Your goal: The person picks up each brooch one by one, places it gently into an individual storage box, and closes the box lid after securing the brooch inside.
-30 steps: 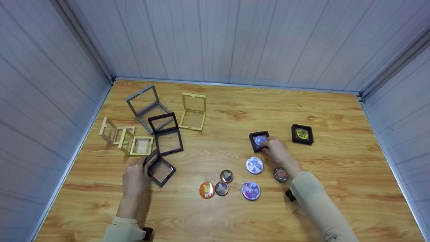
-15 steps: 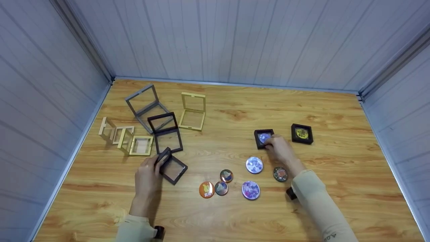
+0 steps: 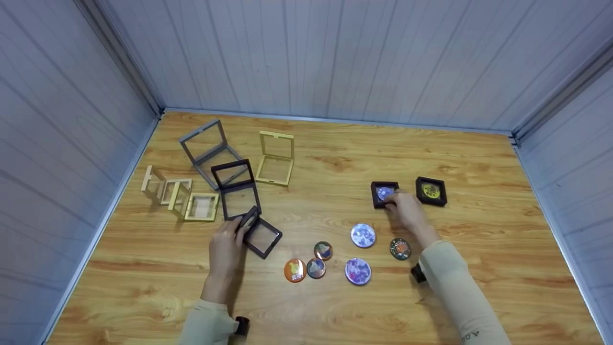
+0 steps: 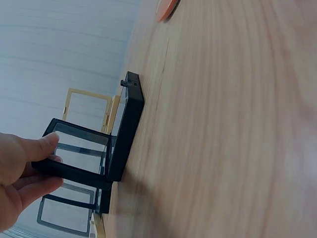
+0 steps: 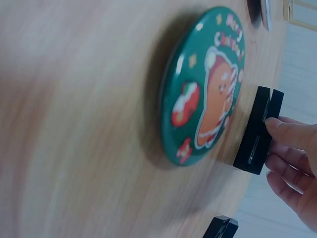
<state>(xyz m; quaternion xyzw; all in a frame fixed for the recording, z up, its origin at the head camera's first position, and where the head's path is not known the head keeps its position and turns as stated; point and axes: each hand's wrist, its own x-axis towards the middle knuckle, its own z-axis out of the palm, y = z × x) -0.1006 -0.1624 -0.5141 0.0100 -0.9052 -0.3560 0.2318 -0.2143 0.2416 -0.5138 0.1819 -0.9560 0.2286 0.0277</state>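
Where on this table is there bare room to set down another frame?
Free wood: the middle strip between the yellow open frame and the closed black case; the table's far right, beyond the case holding a yellow badge; the near left corner. Crowded: the open frames far left, the loose badges near centre.

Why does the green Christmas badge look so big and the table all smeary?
Right wrist view: the green badge sits close to the lens, so it looms large and soft, and the wooden table blurs. Head view: the same badge looks small and sharp.
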